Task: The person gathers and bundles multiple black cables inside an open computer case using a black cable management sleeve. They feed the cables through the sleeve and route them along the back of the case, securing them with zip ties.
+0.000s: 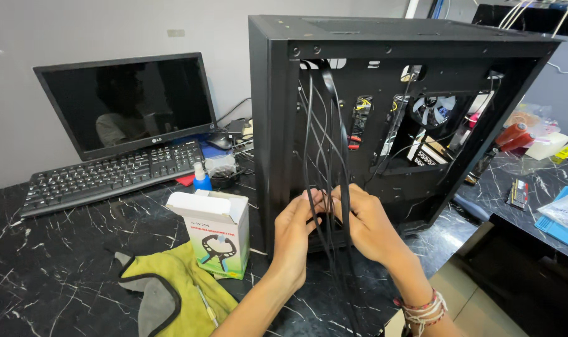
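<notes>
A black computer case [277, 93] stands upright on the dark marble table [53, 268], its open side facing me. A bundle of black cables [324, 131] hangs down from the top of the case. My left hand [294, 231] and my right hand [368, 224] are both closed around these cables near the bottom of the case, close together. The cables run on below my hands toward the table edge. Inside the case a fan [435, 109] and more wiring show through a cut-out.
A small white and green box [216, 234] stands left of the case, next to a yellow-green and grey cloth [171, 290]. A black keyboard [109, 175], a dark monitor [128, 103] and a blue-capped bottle [201, 178] sit behind. Small parts and packets lie at right.
</notes>
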